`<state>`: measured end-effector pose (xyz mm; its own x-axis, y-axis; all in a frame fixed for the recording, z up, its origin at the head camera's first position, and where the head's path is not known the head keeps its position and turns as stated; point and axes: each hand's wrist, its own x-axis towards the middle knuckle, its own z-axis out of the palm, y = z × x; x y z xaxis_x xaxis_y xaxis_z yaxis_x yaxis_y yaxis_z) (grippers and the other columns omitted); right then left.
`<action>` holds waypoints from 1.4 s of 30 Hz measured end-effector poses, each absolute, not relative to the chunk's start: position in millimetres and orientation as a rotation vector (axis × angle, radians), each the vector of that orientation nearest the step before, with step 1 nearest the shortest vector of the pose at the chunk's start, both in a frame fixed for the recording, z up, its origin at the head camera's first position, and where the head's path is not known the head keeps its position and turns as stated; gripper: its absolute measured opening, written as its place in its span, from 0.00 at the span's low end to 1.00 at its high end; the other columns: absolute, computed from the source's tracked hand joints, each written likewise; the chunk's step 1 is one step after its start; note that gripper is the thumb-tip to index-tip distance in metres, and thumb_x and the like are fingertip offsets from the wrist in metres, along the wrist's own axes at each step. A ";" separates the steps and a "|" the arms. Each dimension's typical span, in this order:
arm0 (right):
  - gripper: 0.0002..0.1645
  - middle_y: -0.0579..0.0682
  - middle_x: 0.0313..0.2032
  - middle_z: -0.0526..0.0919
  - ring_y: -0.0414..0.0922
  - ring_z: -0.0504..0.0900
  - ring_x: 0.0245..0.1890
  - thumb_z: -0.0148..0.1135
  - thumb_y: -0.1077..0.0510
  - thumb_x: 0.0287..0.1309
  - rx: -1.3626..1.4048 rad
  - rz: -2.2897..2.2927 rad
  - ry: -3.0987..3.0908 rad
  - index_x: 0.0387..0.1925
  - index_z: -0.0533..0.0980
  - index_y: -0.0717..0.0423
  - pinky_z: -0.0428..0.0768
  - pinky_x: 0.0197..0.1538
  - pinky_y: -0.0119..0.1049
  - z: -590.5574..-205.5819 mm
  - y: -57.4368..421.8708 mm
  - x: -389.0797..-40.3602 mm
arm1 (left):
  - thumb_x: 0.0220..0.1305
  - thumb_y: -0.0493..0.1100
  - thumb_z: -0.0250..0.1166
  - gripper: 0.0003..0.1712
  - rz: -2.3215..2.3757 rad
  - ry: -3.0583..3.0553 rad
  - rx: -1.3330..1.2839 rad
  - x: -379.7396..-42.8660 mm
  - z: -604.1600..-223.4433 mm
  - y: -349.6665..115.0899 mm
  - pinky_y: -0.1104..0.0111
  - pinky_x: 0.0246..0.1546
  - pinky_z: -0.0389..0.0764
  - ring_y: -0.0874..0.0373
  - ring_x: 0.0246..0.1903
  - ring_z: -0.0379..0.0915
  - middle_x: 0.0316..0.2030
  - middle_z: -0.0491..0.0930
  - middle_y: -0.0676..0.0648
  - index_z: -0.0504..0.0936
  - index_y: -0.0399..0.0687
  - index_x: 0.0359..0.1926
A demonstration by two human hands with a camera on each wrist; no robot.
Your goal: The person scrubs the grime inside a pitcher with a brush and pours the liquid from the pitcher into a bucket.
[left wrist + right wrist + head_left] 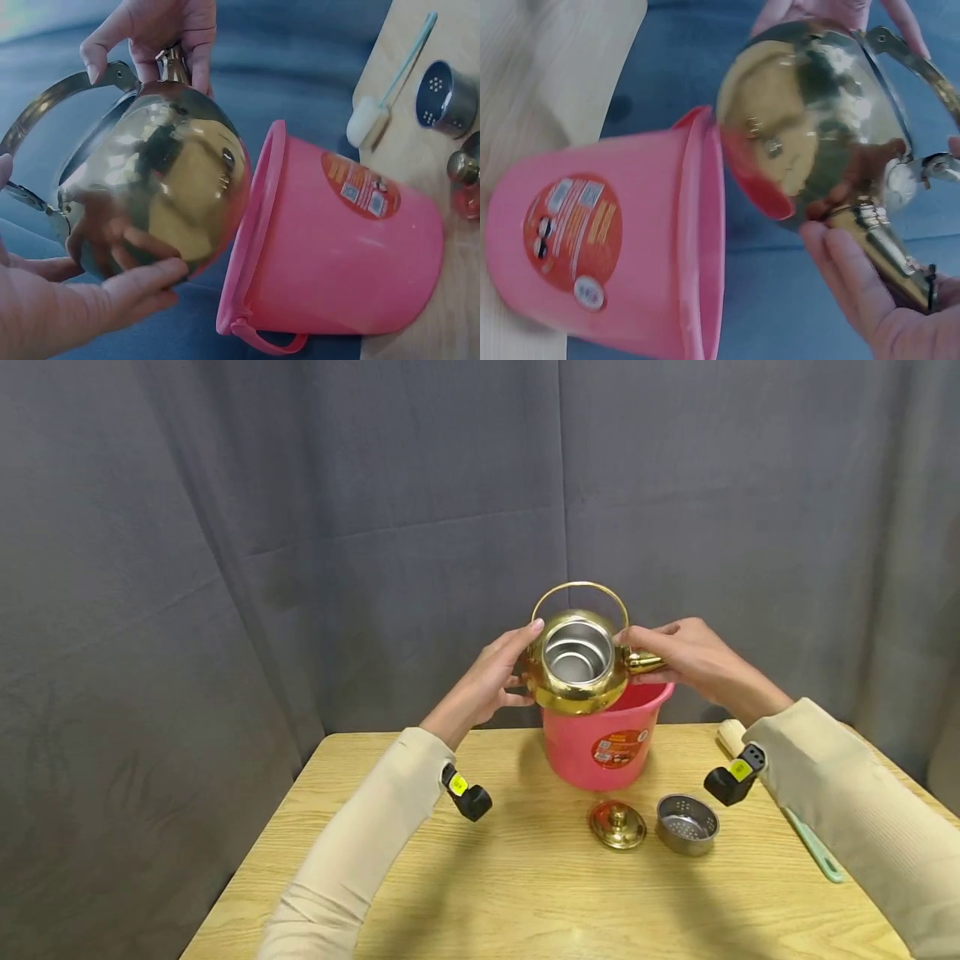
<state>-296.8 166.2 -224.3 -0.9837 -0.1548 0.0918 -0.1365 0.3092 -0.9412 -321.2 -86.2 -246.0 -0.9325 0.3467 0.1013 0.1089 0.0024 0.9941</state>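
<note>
A shiny gold teapot [573,700] is held up above the pink bucket [566,750], its lidless mouth tipped toward the head camera and its steel inside showing. My left hand [491,679] grips the rounded side of the pot, thumb near the top and fingers below. On the other side, my right hand [690,658] holds it at the spout [877,244]. The hoop handle [581,583] stands up behind the mouth. In both wrist views the pot's body hangs just beyond the bucket's rim [262,195].
On the wooden table [480,893], the gold lid [618,828] lies in front of the bucket. Beside it stands a perforated steel strainer [686,828]. A brush with a pale head [367,121] and green handle [813,845] lies at the right, partly under my right sleeve. A grey curtain [420,527] hangs behind.
</note>
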 end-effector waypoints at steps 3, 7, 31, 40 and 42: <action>0.35 0.53 0.43 0.83 0.40 0.85 0.36 0.66 0.42 0.56 -0.271 -1.767 2.665 0.51 0.78 0.69 0.80 0.47 0.37 -226.2 169.9 -300.7 | 0.67 0.62 0.56 0.37 2.046 2.110 0.498 -326.5 -243.4 -82.7 0.51 0.47 0.79 0.35 0.53 0.71 0.63 0.64 0.42 0.63 0.49 0.70; 0.38 0.56 0.47 0.83 0.43 0.86 0.39 0.65 0.38 0.56 -0.266 -1.684 2.808 0.54 0.78 0.66 0.79 0.49 0.38 -229.9 176.4 -304.8 | 0.68 0.58 0.58 0.38 2.035 2.122 0.525 -333.0 -244.1 -78.7 0.54 0.46 0.79 0.35 0.51 0.74 0.68 0.61 0.44 0.60 0.49 0.72; 0.39 0.59 0.53 0.80 0.54 0.77 0.54 0.66 0.37 0.55 -0.462 -1.495 3.063 0.61 0.74 0.57 0.72 0.55 0.54 -251.8 199.0 -323.8 | 0.67 0.45 0.58 0.38 2.120 2.105 0.599 -352.0 -261.6 -57.3 0.53 0.49 0.78 0.45 0.56 0.70 0.68 0.59 0.43 0.55 0.53 0.75; 0.41 0.55 0.53 0.81 0.52 0.79 0.53 0.70 0.37 0.52 -0.514 -1.383 3.113 0.64 0.73 0.52 0.74 0.52 0.51 -247.8 201.9 -323.6 | 0.64 0.41 0.60 0.38 2.145 2.112 0.675 -351.4 -262.4 -59.2 0.54 0.48 0.78 0.48 0.58 0.69 0.67 0.62 0.44 0.59 0.53 0.74; 0.42 0.56 0.52 0.82 0.53 0.80 0.52 0.70 0.39 0.52 -0.541 -1.338 3.132 0.64 0.72 0.53 0.75 0.51 0.51 -248.4 202.3 -323.2 | 0.64 0.40 0.60 0.38 2.135 2.130 0.681 -351.3 -263.4 -59.7 0.55 0.48 0.78 0.49 0.58 0.69 0.68 0.62 0.44 0.59 0.53 0.73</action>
<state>-323.2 202.3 -248.4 -0.9051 -0.1611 0.3934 -0.3956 0.6580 -0.6407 -351.3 -59.7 -263.4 -0.9017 0.3381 0.2694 0.2686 -0.0501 0.9619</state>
